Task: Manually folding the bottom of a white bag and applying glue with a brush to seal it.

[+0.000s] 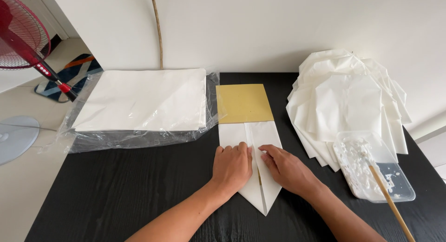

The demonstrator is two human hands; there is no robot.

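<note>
Both hands lie flat, palms down, on a folded white paper sheet (253,151) at the near middle of the black table (116,195): the left hand (232,166) covers the left flap and the right hand (285,170) the right one, fingers spread and gripping nothing — pressing, it seems, to keep the two flaps down along the centre seam. The sheet is wrapped around a tan cardboard template (244,102), which sticks out at its far end and apparently gives the folds their width; the near end comes to a point. To the left, a stack of plain white paper (144,100) sits in its opened clear plastic wrap (134,139), within reach. To the right lies a fanned pile of finished folded pieces (346,100), and just in front of it a clear plastic tray of white paste (371,167) with a wooden stick (390,200) resting in it — close to the right hand.
</note>
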